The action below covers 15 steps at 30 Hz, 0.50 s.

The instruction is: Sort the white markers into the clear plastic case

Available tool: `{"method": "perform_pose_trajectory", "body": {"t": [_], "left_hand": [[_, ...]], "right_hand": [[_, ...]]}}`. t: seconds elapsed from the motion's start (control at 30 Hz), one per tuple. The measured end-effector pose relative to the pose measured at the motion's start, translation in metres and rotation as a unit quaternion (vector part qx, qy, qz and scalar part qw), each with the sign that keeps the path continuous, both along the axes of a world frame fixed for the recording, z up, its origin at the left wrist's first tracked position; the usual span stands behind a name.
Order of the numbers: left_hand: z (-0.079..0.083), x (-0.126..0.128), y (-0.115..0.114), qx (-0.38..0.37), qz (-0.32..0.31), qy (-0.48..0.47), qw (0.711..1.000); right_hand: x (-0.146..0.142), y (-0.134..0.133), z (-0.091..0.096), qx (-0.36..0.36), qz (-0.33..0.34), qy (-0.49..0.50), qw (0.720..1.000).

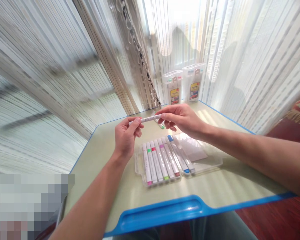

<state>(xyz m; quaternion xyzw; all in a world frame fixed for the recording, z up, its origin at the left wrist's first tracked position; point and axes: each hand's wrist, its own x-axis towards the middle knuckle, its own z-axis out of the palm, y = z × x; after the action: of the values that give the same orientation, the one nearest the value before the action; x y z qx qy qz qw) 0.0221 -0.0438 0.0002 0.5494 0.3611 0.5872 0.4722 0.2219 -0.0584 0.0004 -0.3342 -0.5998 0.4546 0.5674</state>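
A slim white marker (150,118) is stretched level between both hands above the table. My left hand (127,135) pinches its left end with thumb and fingers. At the other end, my right hand (178,118) grips it between thumb and forefinger. Beneath them lies an open clear plastic case (137,166), its left half filled with a row of several white markers (158,163) with coloured caps. Two blue-ended markers (178,153) lie by the hinge, and a white card (193,150) rests in the right half. Another marker with a green end (162,126) lies behind, partly hidden by my right hand.
Two upright clear cases (175,87) with yellow labels stand at the table's far edge. The pale green table (90,163) has a blue rim and a blue front tray groove (162,213). String curtains (52,66) and a bead strand hang close behind it.
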Motion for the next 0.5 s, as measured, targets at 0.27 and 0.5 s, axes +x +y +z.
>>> {"method": "perform_pose_trajectory", "body": {"t": [0.27,0.5], "left_hand": [[-0.0074,0.0001,-0.0050,0.058,-0.011,0.167,0.984],[-0.0046,0.0025,-0.0071,0.037,-0.023,0.153,0.987]], "right_hand": [[-0.0011,-0.0007,-0.0008,0.031,-0.035,-0.076,0.996],[0.0005,-0.0001,-0.0026,0.023,-0.024,-0.069,0.997]]}}
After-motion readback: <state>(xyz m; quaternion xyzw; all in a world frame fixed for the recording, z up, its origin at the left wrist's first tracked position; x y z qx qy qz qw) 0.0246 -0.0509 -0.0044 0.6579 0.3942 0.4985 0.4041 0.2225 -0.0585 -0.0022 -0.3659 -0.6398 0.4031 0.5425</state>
